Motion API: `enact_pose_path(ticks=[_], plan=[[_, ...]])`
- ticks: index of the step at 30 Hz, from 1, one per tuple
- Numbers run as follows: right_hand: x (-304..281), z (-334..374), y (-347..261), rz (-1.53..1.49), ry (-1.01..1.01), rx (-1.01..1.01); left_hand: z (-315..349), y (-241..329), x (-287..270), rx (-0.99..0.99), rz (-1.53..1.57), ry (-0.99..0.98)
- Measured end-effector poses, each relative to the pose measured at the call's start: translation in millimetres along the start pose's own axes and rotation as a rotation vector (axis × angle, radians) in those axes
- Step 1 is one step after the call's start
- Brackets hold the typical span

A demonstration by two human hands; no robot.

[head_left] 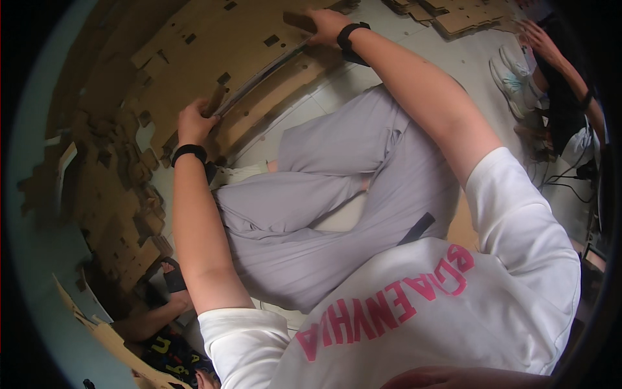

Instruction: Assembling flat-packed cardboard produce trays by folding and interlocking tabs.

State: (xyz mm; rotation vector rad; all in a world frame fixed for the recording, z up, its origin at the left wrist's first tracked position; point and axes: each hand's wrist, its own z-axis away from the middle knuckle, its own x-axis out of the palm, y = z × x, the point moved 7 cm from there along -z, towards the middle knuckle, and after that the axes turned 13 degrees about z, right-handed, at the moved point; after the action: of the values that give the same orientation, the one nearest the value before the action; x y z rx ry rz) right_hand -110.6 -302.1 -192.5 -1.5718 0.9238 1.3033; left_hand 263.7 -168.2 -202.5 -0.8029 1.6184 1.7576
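Note:
A large brown cardboard sheet (243, 48) with small cut-out slots lies in front of my bent knees. Along its near side runs a long folded cardboard edge (278, 91). My left hand (196, 122) is closed on an upright cardboard flap (216, 100) at the left end of that edge. At the far right end, my right hand (328, 26) is closed round another cardboard flap (299, 22). Both arms are stretched forward, and each wrist wears a black band. The fingertips of both hands are partly hidden.
Cut cardboard pieces (120, 152) are heaped on the left, and flat cardboard (453, 23) is stacked at the far right. A person's arm (560, 55) and pale shoes (516, 78) are at right, near dark cables (570, 178). Another person's arm (152, 318) is at lower left.

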Motion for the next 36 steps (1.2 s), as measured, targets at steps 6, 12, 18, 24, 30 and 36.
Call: enact_pose_path(ticks=[6,12,18,24,30,36], plan=[[31,-8,3,0.045,-0.317,-0.149,-2,-19,24,-0.129,0.104,-0.269],[48,-1,2,-0.090,-0.507,-0.159,4,-15,35,-0.068,0.094,-0.312],[50,13,-13,0.141,-0.656,-0.285,11,-3,47,0.089,-0.047,-0.398],[44,6,-14,0.050,-0.477,-0.249,6,6,40,-0.081,0.087,-0.242],[16,0,-27,-0.050,-0.169,-0.360,-2,13,12,-0.016,0.172,-0.096],[-13,6,25,0.361,-0.260,0.147,13,-41,-25,-0.389,-0.482,-0.324]])
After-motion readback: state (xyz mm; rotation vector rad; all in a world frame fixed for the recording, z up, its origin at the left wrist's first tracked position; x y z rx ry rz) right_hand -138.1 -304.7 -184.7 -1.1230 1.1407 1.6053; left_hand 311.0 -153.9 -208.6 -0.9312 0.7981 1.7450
